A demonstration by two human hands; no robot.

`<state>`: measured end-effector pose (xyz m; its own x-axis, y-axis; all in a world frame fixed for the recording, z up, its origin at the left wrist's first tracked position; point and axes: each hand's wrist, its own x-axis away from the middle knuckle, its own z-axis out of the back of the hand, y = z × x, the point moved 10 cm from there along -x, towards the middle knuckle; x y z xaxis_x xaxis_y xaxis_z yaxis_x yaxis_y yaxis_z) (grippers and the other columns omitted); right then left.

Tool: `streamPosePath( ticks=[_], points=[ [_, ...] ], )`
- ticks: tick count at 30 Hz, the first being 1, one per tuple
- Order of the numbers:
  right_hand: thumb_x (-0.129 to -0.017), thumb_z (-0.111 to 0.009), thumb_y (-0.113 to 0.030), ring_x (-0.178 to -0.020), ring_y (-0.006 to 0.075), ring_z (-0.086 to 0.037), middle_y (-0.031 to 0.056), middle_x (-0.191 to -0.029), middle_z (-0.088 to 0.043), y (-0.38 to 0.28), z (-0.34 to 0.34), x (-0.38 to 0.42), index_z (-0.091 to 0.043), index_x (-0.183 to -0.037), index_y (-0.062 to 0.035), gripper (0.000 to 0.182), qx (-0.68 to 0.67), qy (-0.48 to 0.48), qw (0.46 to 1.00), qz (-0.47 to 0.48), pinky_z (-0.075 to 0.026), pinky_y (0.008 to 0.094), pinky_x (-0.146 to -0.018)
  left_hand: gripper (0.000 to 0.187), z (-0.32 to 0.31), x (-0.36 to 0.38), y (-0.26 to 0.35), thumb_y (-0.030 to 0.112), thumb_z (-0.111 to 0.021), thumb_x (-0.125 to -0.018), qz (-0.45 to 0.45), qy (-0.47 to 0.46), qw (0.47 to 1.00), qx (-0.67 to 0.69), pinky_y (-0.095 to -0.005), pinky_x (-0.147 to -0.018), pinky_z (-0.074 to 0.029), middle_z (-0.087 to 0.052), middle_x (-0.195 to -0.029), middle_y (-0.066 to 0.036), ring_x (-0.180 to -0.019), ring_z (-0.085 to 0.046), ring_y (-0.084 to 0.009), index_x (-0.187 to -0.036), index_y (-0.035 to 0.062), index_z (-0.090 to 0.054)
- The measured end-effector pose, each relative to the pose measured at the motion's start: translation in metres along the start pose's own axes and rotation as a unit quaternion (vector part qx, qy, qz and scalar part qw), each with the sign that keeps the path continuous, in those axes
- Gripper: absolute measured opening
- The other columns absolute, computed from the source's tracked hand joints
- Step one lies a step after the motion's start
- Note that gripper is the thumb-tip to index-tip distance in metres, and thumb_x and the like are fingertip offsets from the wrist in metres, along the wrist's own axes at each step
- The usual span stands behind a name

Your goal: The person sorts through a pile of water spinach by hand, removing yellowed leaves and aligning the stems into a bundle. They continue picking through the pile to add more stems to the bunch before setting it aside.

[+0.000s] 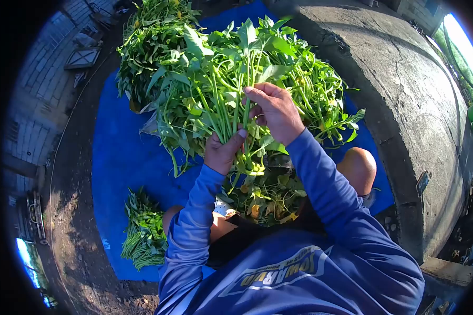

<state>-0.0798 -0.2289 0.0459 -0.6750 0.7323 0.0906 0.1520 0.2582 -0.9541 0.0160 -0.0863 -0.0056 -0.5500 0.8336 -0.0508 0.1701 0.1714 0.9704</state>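
Right fingers (257,92): thumb and index closed on upper stems. Left hand (220,155): thumb and fingers wrapped round the lower stems of the leafy bunch (219,122). Best kept light: firm enough to align stems, not crush them; left anchors, right picks singly. Bunch is upright-ish, leaves up, in front of the big greens pile (173,100) on the blue tarp (123,157). Right hand sits higher, back of hand up; both forearms angle inward from the sides.
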Motion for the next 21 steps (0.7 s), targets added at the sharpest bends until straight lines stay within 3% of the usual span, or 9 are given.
streamPosePath(
  ticks=[5, 9, 13, 14, 17, 18, 21],
  points=[
    [-0.091, -0.08, -0.026, -0.064, 0.0103, -0.063, 0.0013, -0.084, -0.067, 0.021, 0.03, -0.002, -0.068, -0.102, -0.0058, 0.026, -0.076, 0.114, 0.991, -0.006, -0.057, 0.0293, -0.058, 0.03, -0.006, 0.005, 0.006, 0.02, -0.078, -0.098, -0.014, -0.015, 0.998, -0.06, -0.026, -0.065, -0.052, -0.076, -0.095, -0.004, -0.073, -0.065, -0.0091, -0.123, 0.0034, -0.072],
    [-0.093, -0.076, -0.018, -0.07, 0.0103, -0.062, 0.0, -0.087, -0.066, 0.038, 0.017, -0.014, -0.067, -0.099, -0.0081, 0.015, -0.131, 0.027, 0.989, -0.054, -0.059, 0.0293, -0.064, 0.028, -0.018, 0.009, 0.01, 0.02, -0.075, -0.101, -0.004, -0.044, 0.997, -0.068, -0.0262, -0.065, -0.053, -0.078, -0.098, -0.005, -0.075, -0.066, -0.0091, -0.124, 0.0037, -0.071],
    [-0.096, -0.07, -0.016, -0.066, 0.0088, -0.055, -0.0027, -0.086, -0.064, 0.046, -0.002, -0.014, -0.064, -0.099, -0.0125, 0.008, -0.232, -0.103, 0.962, -0.105, -0.05, 0.0279, -0.06, 0.025, -0.024, 0.005, 0.012, 0.018, -0.07, -0.103, -0.005, -0.086, 0.995, -0.04, -0.0252, -0.062, -0.052, -0.076, -0.102, -0.003, -0.077, -0.067, -0.0081, -0.125, 0.0051, -0.07],
    [-0.096, -0.068, -0.017, -0.064, 0.0085, -0.051, -0.0041, -0.083, -0.062, 0.05, -0.006, -0.013, -0.063, -0.099, -0.0136, 0.006, -0.251, -0.112, 0.954, -0.115, -0.046, 0.0281, -0.06, 0.024, -0.022, 0.006, 0.011, 0.02, -0.07, -0.104, 0.008, -0.09, 0.995, -0.04, -0.0253, -0.059, -0.052, -0.075, -0.103, -0.003, -0.08, -0.069, -0.0092, -0.124, 0.0061, -0.07],
    [-0.095, -0.069, -0.016, -0.065, 0.0078, -0.052, -0.0045, -0.082, -0.061, 0.047, -0.008, -0.011, -0.063, -0.097, -0.0141, 0.006, -0.242, -0.103, 0.96, -0.097, -0.048, 0.0287, -0.062, 0.026, -0.012, 0.002, -0.004, 0.023, -0.07, -0.104, 0.04, -0.082, 0.996, 0.024, -0.0262, -0.057, -0.053, -0.075, -0.104, -0.003, -0.083, -0.07, -0.011, -0.124, 0.0067, -0.07],
    [-0.094, -0.071, -0.014, -0.065, 0.0071, -0.052, -0.005, -0.081, -0.06, 0.043, -0.007, -0.009, -0.065, -0.097, -0.0138, 0.007, -0.227, -0.101, 0.965, -0.082, -0.048, 0.0283, -0.062, 0.031, -0.011, 0.003, -0.002, 0.028, -0.068, -0.106, 0.034, -0.054, 0.998, 0.0, -0.0263, -0.055, -0.053, -0.073, -0.087, -0.005, -0.061, -0.066, -0.0134, -0.129, 0.0075, -0.068],
    [-0.097, -0.068, -0.01, -0.065, 0.0048, -0.055, -0.006, -0.084, -0.064, 0.036, -0.007, -0.005, -0.066, -0.106, -0.0114, 0.009, -0.218, -0.081, 0.971, -0.05, -0.05, 0.0237, -0.06, 0.031, -0.007, 0.002, -0.003, 0.029, -0.067, -0.106, 0.038, -0.039, 0.998, -0.007, -0.0262, -0.054, -0.052, -0.073, -0.087, -0.006, -0.06, -0.065, -0.0132, -0.128, 0.0068, -0.069]
  ],
)
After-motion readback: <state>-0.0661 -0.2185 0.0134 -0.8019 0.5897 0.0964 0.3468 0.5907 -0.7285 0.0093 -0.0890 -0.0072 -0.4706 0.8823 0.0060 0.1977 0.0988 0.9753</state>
